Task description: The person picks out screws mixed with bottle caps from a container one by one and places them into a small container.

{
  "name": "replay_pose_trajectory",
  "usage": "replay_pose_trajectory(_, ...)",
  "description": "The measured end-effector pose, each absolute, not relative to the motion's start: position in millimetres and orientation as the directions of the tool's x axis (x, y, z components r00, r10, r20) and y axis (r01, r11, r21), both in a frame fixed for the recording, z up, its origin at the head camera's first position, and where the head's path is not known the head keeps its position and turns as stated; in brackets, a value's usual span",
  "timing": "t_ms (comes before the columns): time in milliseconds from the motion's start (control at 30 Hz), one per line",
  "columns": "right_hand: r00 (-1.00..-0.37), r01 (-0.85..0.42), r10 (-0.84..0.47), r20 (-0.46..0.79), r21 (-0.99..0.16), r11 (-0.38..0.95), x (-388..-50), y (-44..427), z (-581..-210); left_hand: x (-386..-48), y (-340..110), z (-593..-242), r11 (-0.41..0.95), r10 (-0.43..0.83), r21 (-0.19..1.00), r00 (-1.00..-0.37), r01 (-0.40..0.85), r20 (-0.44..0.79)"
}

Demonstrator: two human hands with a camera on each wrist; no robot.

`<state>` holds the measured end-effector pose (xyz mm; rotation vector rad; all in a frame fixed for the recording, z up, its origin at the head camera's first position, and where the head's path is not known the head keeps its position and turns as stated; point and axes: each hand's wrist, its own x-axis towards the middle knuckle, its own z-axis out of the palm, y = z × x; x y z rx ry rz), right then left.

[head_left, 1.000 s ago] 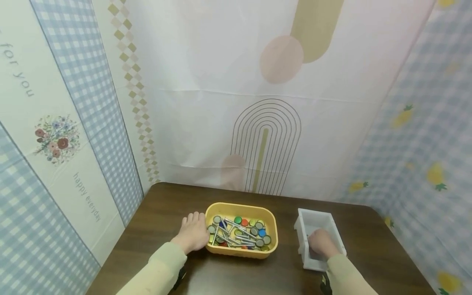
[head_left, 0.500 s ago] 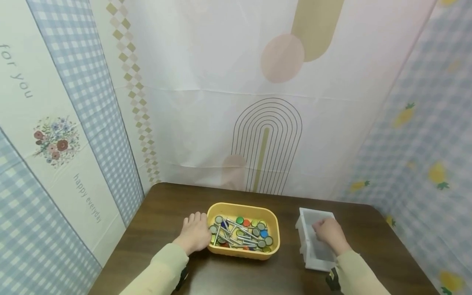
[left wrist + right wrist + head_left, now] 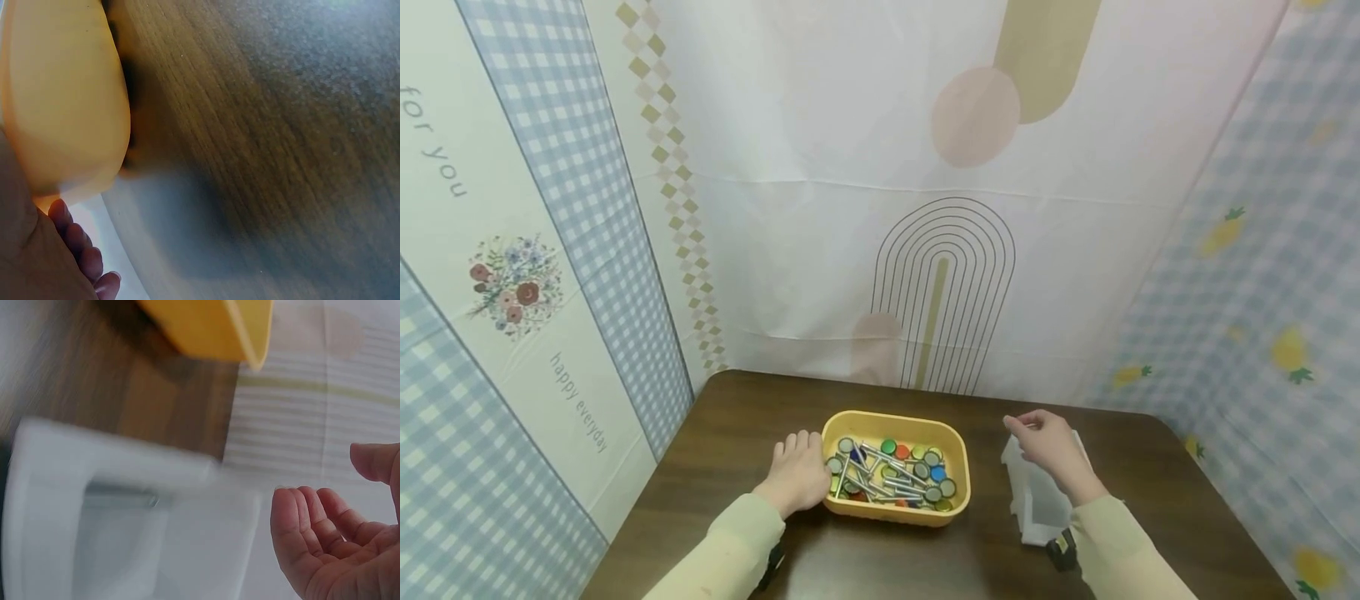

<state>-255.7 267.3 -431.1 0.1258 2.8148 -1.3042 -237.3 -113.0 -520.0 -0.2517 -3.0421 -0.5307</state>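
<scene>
A yellow plastic basket (image 3: 895,514) stands mid-table, filled with several silver bolts and round caps in green, orange, blue, yellow and grey. My left hand (image 3: 796,473) rests against its left side, fingers extended forward; in the left wrist view the hand (image 3: 44,256) touches the basket's wall (image 3: 69,94). To the right stands a white plastic bin (image 3: 1019,483). Over its far part hovers my right hand (image 3: 1051,446), fingers loosely bent and thumb apart. The right wrist view shows nothing in that hand (image 3: 340,537). A small metallic-looking piece (image 3: 152,500) lies inside the bin.
Both containers stand on a dark brown wooden table (image 3: 760,408). Behind it hangs a white patterned cloth (image 3: 820,250), with checked cloths on the left and right sides.
My right hand has risen out of the white bin and moved forward and left, its fingers and thumb spreading apart. The left hand has stayed at the basket.
</scene>
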Motion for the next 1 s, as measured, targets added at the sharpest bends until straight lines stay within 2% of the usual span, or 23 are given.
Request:
replay_pose_trajectory(233, -0.995, 0.088, 0.011, -0.101, -0.805, 0.587, -262.5, 217.3, -427.1, -236.4, -111.9, -518.8, 0.924, 0.148, 0.347, -0.987, 0.161, 0.063)
replay_pose_trajectory(533, -0.973, 0.095, -0.104, -0.208, -0.764, 0.638, -270.3, 169.6, -449.5, -237.3, -112.2, -518.6, 0.926, 0.144, 0.346, -0.988, 0.152, 0.049)
replay_pose_trajectory(767, -0.954, 0.023, -0.190, -0.230, -0.691, 0.722, -273.6, 154.5, -471.8, -239.3, -111.7, -524.5, 0.925, 0.140, 0.348, -0.988, 0.155, 0.068)
replay_pose_trajectory(1000, -0.953, -0.078, -0.243, -0.181, -0.629, 0.774, -269.5, 141.0, -480.2, -238.3, -112.3, -526.7, 0.922, 0.141, 0.350, -0.985, 0.166, 0.097)
